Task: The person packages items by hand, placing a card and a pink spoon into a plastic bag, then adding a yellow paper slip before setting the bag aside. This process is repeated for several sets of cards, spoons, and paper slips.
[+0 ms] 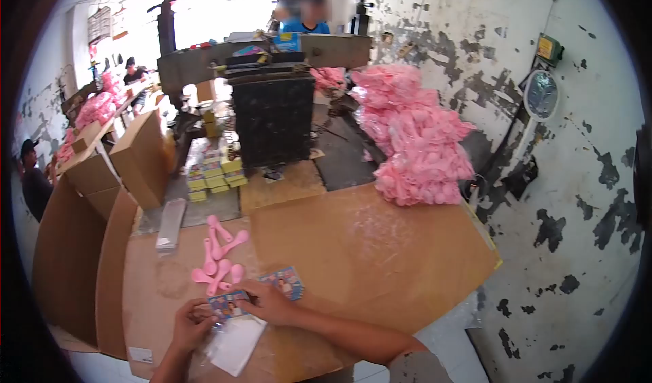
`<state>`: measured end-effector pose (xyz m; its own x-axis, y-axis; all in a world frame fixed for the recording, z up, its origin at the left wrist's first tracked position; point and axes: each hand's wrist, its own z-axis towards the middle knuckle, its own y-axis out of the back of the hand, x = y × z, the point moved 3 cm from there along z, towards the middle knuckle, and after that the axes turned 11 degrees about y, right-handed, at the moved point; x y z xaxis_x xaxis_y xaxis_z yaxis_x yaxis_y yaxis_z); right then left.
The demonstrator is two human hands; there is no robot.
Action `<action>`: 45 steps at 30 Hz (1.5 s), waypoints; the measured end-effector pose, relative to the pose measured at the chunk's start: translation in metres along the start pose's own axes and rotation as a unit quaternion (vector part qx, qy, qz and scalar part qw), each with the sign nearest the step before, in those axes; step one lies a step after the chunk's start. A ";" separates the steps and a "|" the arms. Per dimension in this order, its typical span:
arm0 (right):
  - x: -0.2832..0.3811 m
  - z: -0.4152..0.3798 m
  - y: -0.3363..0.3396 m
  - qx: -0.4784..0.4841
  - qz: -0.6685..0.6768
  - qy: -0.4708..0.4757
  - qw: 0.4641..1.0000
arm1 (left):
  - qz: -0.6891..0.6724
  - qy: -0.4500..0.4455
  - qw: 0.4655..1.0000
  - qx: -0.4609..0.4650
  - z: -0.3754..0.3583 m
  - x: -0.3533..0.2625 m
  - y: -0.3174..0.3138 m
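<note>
At the near edge of a brown cardboard-covered table (380,247), my left hand (190,328) and my right hand (272,305) both hold a small printed card (228,306). A clear plastic bag (234,342) lies under my hands. A second printed card (285,282) lies just right of my right hand. Several pink plastic spoons (219,250) lie loose on the table just beyond my hands.
A big heap of pink spoons (414,138) is piled at the right against a peeling wall. A dark machine (272,111) stands at the back centre, with small yellow boxes (214,176) beside it. Cardboard cartons (136,159) stand at the left. People are behind the machine and at the far left.
</note>
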<state>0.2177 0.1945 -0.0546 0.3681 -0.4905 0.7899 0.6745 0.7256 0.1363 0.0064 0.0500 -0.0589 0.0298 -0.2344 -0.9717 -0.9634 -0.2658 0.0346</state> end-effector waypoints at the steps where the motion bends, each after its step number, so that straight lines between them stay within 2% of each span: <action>1: 0.004 0.001 0.004 0.006 -0.019 0.009 1.000 | -0.003 -0.003 1.000 -0.003 0.002 0.004 0.001; 3: 0.017 0.003 0.009 0.025 -0.057 0.022 0.998 | -0.008 -0.002 1.000 -0.012 0.007 0.018 0.006; 6: 0.006 0.000 0.004 0.004 -0.014 0.012 1.000 | -0.017 -0.004 1.000 -0.020 0.002 0.006 -0.006; 9: 0.013 0.003 0.008 0.036 -0.010 -0.026 0.999 | -0.044 -0.024 0.999 -0.010 0.002 -0.001 -0.013; 13: 0.011 0.001 0.005 -0.020 0.047 -0.040 0.998 | -0.018 -0.032 0.999 -0.016 -0.002 -0.009 -0.017; 16: 0.012 0.004 0.010 -0.006 0.017 -0.034 0.999 | -0.020 -0.043 0.999 -0.016 -0.004 -0.012 -0.021; 19: 0.019 0.003 0.012 0.041 -0.023 0.014 0.999 | -0.045 -0.060 0.997 -0.022 0.004 0.001 -0.012; 22: 0.019 0.003 0.008 0.030 -0.033 0.028 0.999 | -0.023 -0.060 0.997 -0.031 0.002 0.001 -0.012; 28: 0.021 0.010 0.016 -0.045 -0.013 -0.025 0.999 | -0.052 -0.037 0.998 0.005 -0.002 -0.001 -0.009; 34: 0.028 0.008 0.005 0.014 0.006 -0.020 1.000 | -0.061 -0.072 0.995 -0.035 0.009 0.015 -0.003; 37: 0.023 0.009 0.008 -0.041 -0.015 -0.003 0.999 | -0.039 -0.050 0.998 -0.013 -0.001 0.003 -0.003; 40: 0.025 0.013 0.018 -0.058 -0.050 0.014 0.997 | -0.034 -0.042 0.998 -0.029 -0.004 -0.003 -0.007; 45: 0.021 0.008 0.008 -0.008 -0.003 -0.011 1.000 | -0.062 -0.081 0.995 -0.021 0.002 -0.001 -0.014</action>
<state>0.2258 0.1939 -0.0327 0.3509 -0.4835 0.8019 0.6871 0.7148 0.1303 0.0188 0.0562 -0.0591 0.1010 -0.0446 -0.9939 -0.9429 -0.3229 -0.0813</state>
